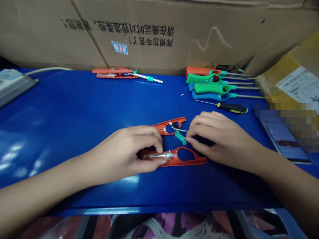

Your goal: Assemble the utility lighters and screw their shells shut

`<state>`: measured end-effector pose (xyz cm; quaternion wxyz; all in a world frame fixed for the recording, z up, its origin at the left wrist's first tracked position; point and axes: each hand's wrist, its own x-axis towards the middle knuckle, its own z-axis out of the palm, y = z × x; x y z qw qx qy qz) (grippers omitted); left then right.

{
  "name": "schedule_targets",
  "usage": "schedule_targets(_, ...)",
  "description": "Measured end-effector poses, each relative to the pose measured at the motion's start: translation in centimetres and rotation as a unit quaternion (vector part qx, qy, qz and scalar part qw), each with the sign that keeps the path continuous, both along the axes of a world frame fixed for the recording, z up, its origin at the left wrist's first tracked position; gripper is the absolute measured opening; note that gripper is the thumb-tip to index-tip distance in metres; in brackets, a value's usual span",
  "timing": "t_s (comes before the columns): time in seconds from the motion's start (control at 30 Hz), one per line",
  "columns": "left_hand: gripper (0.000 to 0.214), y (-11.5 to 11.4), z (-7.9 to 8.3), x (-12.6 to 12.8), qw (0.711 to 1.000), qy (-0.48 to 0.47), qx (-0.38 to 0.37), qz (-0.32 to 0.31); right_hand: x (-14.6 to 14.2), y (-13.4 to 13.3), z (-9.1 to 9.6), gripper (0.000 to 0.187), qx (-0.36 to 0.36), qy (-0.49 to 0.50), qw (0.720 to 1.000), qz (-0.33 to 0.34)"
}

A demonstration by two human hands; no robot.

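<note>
Two orange half shells of a long-necked gas lighter lie on the table: a near half shell [185, 162] and a far half shell [170, 124]. A clear fuel tank [156, 155] sits in the near one. My left hand [132, 149] curves over that shell, thumb and forefinger closed about the tank's valve end. My right hand [219, 137] is closed, its fingertips at a small green trigger [181, 138] between the shells. A black igniter [174, 126] with thin pale wires [180, 129] reaches from the far shell to those fingertips. The right grip is partly hidden.
A partly assembled orange lighter [114, 73] lies at the back. Several closed lighters [211, 88] are stacked at the back right, beside a screwdriver [231, 108]. A large cardboard box [149, 49] walls off the rear. A flat dark-blue object [284, 136] lies right; a grey-white device [12, 84] left.
</note>
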<state>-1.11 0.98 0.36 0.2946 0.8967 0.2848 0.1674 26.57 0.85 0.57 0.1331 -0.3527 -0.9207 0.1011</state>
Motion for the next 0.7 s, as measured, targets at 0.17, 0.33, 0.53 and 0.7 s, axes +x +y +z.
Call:
schedule_targets(0.17,0.021,0.46,-0.12,-0.31,0.995,0.020,0.066,0.074,0.05,-0.07,-0.02,0.016,0.011,-0.002,1.000,-0.017)
schedule_targets(0.33,0.018,0.75,-0.57,-0.31,0.994,0.036,0.099,0.011,-0.15,-0.19,-0.34,0.023,0.033,-0.019,0.999,-0.038)
schedule_targets(0.53,0.016,0.81,-0.71,-0.17,0.995,0.040,0.082,0.030,-0.32,0.01,-0.92,0.009,0.054,-0.004,0.998,-0.040)
schedule_targets(0.7,0.014,1.02,-0.56,-0.29,0.995,0.051,0.074,0.049,-0.09,0.02,-0.66,0.012,0.048,0.011,0.998,-0.031)
